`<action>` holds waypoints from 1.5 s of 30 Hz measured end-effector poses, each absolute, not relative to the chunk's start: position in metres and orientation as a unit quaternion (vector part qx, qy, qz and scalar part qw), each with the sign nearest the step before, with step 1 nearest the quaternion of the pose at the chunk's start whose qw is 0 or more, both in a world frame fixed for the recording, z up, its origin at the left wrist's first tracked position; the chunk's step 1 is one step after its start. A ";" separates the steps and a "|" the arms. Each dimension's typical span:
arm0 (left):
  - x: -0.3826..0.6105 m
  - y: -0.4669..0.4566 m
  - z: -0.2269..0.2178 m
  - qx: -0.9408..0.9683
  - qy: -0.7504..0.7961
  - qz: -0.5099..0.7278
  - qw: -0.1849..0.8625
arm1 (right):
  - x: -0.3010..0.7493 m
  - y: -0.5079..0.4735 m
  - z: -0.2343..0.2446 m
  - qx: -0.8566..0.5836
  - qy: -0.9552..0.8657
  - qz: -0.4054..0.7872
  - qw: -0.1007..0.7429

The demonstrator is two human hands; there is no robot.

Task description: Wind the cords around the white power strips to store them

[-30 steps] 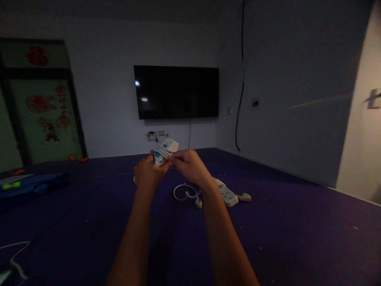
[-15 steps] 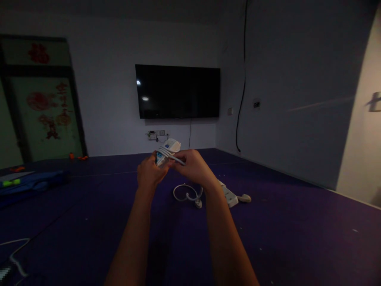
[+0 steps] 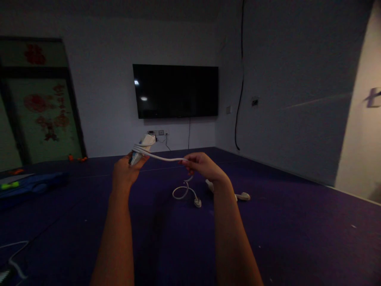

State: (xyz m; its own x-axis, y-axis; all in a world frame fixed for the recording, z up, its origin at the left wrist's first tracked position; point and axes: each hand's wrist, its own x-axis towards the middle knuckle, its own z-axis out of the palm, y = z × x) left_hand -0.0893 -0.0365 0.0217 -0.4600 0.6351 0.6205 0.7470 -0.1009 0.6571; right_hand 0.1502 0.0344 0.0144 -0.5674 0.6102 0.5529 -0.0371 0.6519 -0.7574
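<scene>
My left hand (image 3: 126,169) is closed around a white power strip (image 3: 146,143), held tilted above the purple floor. Several turns of its white cord (image 3: 166,159) wrap around the strip's body. From there the cord stretches across to my right hand (image 3: 202,163), which pinches it between thumb and fingers. Below the right hand the cord hangs down and lies in a loose loop on the floor, ending in a white plug (image 3: 197,202). Partly hidden behind my right forearm lies a second white power strip (image 3: 210,185), with a white plug (image 3: 244,196) beside it.
Dark blue cloth (image 3: 38,186) with a bright green item (image 3: 10,185) lies on the left. Orange objects (image 3: 70,157) sit by the door. Another white cable (image 3: 14,258) is at the lower left. A television (image 3: 177,91) hangs on the far wall above wall sockets (image 3: 161,132).
My hands have moved apart. The left hand shifted left with the power strip, the right hand moved slightly right, and a length of cord now stretches between them.
</scene>
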 end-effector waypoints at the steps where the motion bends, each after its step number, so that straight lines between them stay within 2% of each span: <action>1: -0.091 -0.036 0.021 -0.526 -0.670 -0.522 0.045 | 0.149 0.033 0.017 -0.175 -0.783 0.362 0.474; 6: -0.086 -0.030 0.018 -0.625 -0.638 -0.449 -0.004 | 0.146 0.026 0.028 -0.162 -0.710 0.262 0.633; 10: -0.063 -0.032 0.019 -0.717 -0.590 -0.365 -0.060 | 0.151 0.029 0.029 -0.189 -0.644 0.210 0.711; 14: -0.034 -0.042 0.025 -0.738 -0.591 -0.319 -0.068 | 0.162 0.042 0.022 -0.234 -0.582 0.207 0.751; 21: 0.008 -0.069 0.034 -0.823 -0.503 -0.265 -0.004 | 0.176 0.064 0.008 -0.274 -0.575 0.267 0.723; 28: 0.014 -0.076 0.035 -0.832 -0.495 -0.243 0.051 | 0.165 0.065 0.003 -0.290 -0.595 0.282 0.695; 36: 0.017 -0.076 0.034 -0.853 -0.462 -0.238 0.051 | 0.141 0.060 -0.001 -0.251 -0.641 0.305 0.658; 45: 0.009 -0.075 0.036 -0.835 -0.498 -0.235 -0.005 | 0.125 0.071 -0.005 -0.294 -0.610 0.259 0.689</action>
